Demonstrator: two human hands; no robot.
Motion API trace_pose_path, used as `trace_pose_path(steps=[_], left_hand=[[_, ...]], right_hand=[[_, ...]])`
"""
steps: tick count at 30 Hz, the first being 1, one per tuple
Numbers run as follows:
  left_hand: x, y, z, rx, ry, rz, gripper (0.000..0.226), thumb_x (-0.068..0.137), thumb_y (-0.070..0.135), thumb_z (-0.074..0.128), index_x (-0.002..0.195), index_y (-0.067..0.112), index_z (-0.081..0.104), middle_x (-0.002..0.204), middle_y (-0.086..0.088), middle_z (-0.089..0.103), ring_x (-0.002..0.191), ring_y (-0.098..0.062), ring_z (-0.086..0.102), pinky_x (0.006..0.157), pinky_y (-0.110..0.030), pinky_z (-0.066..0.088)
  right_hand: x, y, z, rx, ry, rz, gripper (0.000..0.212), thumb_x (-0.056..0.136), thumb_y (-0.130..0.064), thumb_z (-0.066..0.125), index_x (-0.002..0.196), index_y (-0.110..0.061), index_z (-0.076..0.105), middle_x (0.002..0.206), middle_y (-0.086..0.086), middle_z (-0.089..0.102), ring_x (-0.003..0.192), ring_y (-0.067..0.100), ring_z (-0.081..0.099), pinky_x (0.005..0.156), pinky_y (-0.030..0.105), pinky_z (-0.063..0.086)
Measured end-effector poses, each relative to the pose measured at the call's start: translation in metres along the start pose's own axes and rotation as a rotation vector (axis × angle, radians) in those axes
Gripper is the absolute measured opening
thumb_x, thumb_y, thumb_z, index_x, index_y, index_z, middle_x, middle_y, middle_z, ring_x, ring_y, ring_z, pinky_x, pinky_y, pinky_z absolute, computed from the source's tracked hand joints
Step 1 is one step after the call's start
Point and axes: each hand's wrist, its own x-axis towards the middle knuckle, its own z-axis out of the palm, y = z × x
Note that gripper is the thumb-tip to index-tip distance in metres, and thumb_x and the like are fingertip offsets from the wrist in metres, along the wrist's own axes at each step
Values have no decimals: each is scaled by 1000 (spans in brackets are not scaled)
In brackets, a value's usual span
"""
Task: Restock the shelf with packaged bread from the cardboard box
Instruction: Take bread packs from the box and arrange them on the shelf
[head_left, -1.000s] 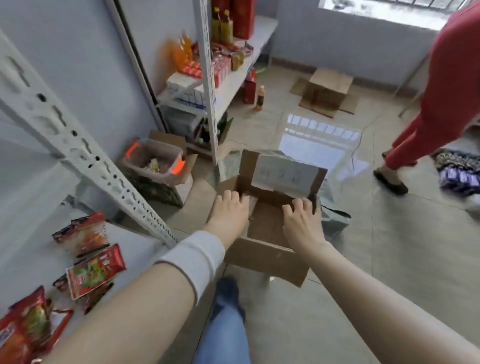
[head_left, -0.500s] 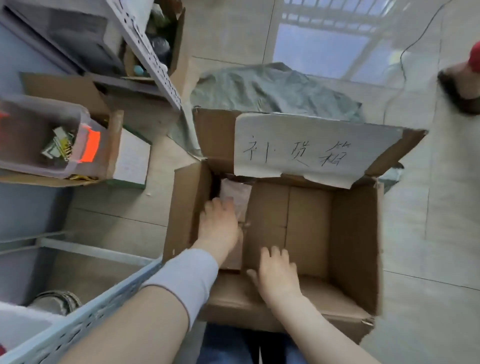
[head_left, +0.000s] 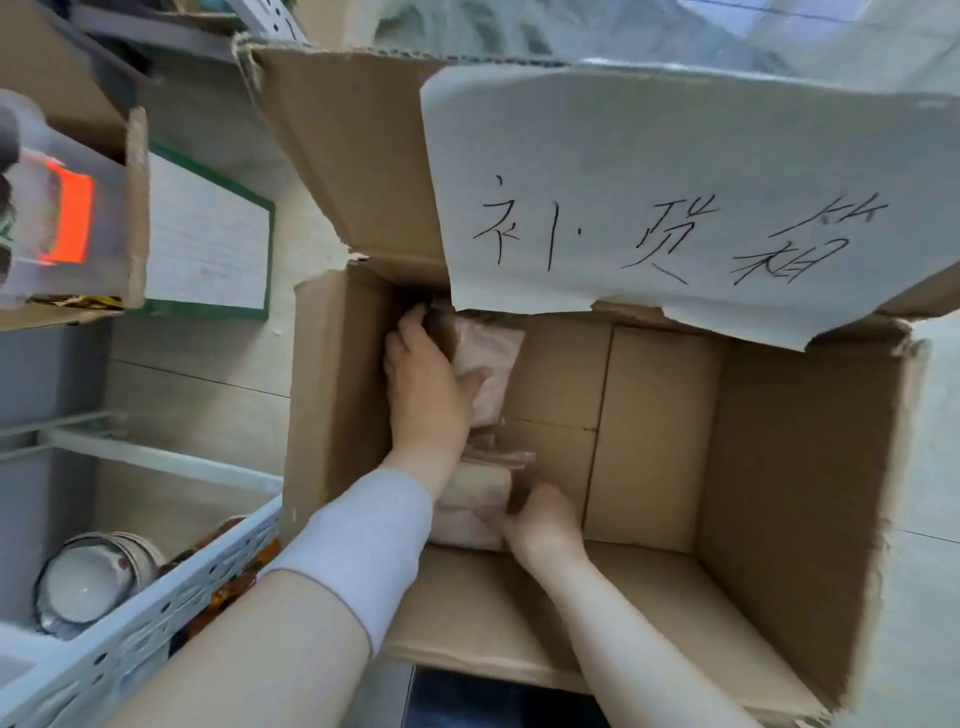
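1. Packaged bread: two clear-wrapped packs lie against the left inner wall of the cardboard box. The near bread pack rests in the near-left corner; the far bread pack lies beyond it, toward the far-left corner. The rest of the box floor is bare cardboard.
2. Right hand: it reaches into the box from the near edge. Its fingers close on the right end of the near bread pack, where the wrapper is gathered.
3. Left hand: it extends past the near pack, palm down. Fingers and thumb clamp around the left side of the far bread pack. A pale sleeve cuff covers the forearm.
4. Shelf rail: a perforated white metal rail runs diagonally at near left, touching the box's left wall at its near corner. A stack of bowls sits beneath it.
5. Box flap: the far flap stands open. A white paper label with handwritten black characters is fixed to it and overhangs the far edge of the box interior.
6. Plastic bin: a clear bin with an orange latch sits at far left, inside another carton.
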Motion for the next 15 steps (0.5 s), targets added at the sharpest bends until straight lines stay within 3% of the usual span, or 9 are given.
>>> trace_pose_path(steps=[4, 8, 11, 15], left_hand=[[-12, 13, -24, -9, -88, -51, 56, 79, 21, 70, 126, 7, 43, 134, -14, 36, 125, -30, 39, 102, -29, 32], [-52, 9, -60, -125, -78, -23, 46, 79, 23, 70, 115, 5, 47, 119, -12, 53, 112, -26, 50, 89, -28, 37], [-106, 4, -95, -289, -70, -80, 43, 85, 26, 65, 118, 5, 48, 108, -3, 53, 98, -15, 47, 76, -16, 30], [-192, -17, -144, -511, 65, -174, 47, 84, 25, 65, 123, 6, 48, 123, -10, 57, 113, -24, 53, 91, -26, 41]], right_hand=[[-32, 21, -36, 113, 92, -19, 47, 76, -27, 75, 114, -8, 53, 111, 5, 63, 106, 26, 60, 88, 31, 47], [-75, 49, -70, 181, 255, -72, 41, 73, -26, 77, 101, -12, 50, 100, 5, 62, 92, 22, 59, 82, 31, 47], [-113, 63, -88, 248, 294, -116, 43, 74, -26, 76, 107, -10, 54, 102, 8, 63, 96, 26, 61, 89, 43, 50], [-180, 65, -95, 296, 206, -247, 43, 73, -23, 77, 108, -14, 54, 102, 7, 64, 90, 22, 64, 80, 38, 55]])
